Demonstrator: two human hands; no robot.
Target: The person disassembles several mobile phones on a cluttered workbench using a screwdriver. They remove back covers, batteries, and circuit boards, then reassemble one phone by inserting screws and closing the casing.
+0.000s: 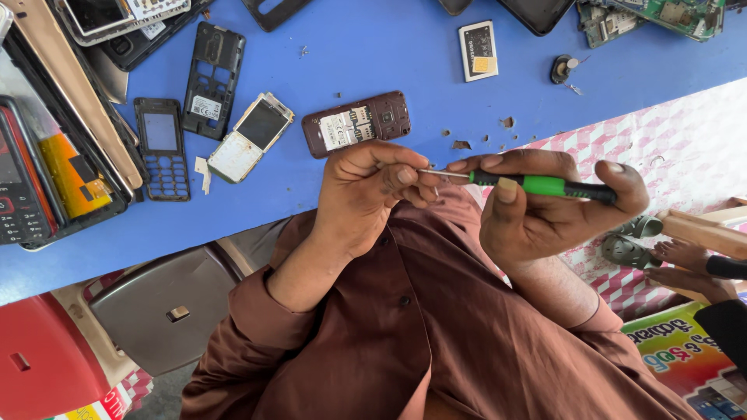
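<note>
My right hand (545,210) grips a screwdriver (545,185) with a green and black handle, held level above my lap. My left hand (366,194) has its fingertips pinched together around the screwdriver's thin metal tip; anything tiny between them is hidden. Just beyond my hands, a maroon phone (356,124) lies on the blue table (373,54) with its back off and its card slots showing. Both hands hover off the table, over my brown shirt.
Left of the maroon phone lie a loose display module (250,138), a keypad frame (162,148) and a black phone frame (212,78). A battery (478,50) and circuit boards (669,15) lie farther back. Small bits (506,122) dot the table. Another person's feet (685,260) show at right.
</note>
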